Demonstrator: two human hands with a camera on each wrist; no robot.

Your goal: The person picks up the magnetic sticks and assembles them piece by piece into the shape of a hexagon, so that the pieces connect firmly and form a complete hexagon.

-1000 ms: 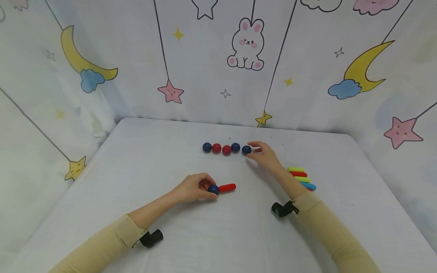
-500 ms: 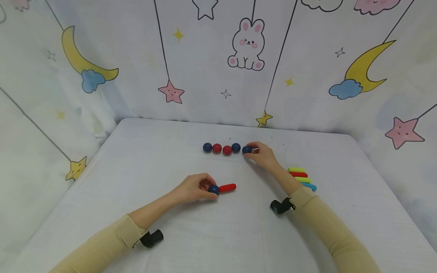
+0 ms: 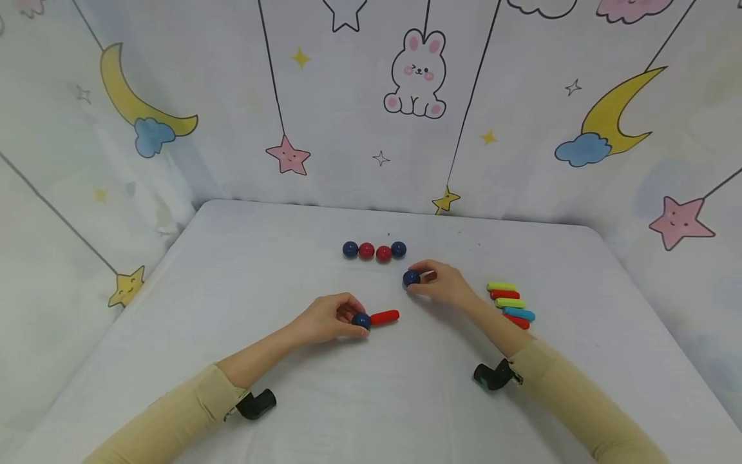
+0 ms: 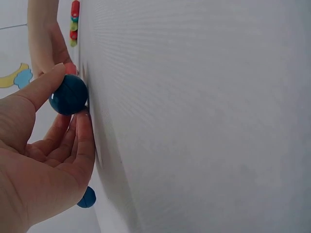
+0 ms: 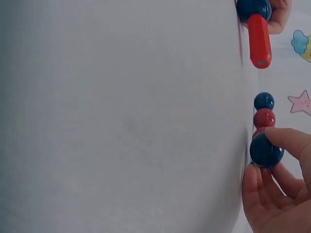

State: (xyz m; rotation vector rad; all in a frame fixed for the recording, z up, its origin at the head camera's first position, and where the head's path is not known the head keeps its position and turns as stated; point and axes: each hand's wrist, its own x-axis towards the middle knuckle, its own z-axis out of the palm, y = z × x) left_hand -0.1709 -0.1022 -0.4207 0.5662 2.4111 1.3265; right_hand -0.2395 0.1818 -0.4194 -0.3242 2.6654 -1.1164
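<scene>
My left hand (image 3: 327, 319) pinches a dark blue ball (image 3: 361, 321) between thumb and fingers near the middle of the table. A red rod (image 3: 385, 317) sticks out from that ball toward the right; in the right wrist view the red rod (image 5: 260, 42) meets the ball end-on. Up and to the right, my right hand (image 3: 443, 283) pinches a second dark blue ball (image 3: 411, 278), with thumb and fingertips on opposite sides of it. The left wrist view shows the left hand's blue ball (image 4: 69, 95) close by the white tabletop.
Behind the hands, two blue balls and two red balls (image 3: 366, 251) form a row. Several coloured rods (image 3: 507, 303), yellow-green, red and blue, lie beside the right forearm. A white cloth covers the table (image 3: 261, 258), and a patterned curtain (image 3: 348, 96) hangs behind it.
My right hand has taken the blue ball from the right end of the row and brought it nearer and slightly left. The left hand stays in place with its ball and the red rod.
</scene>
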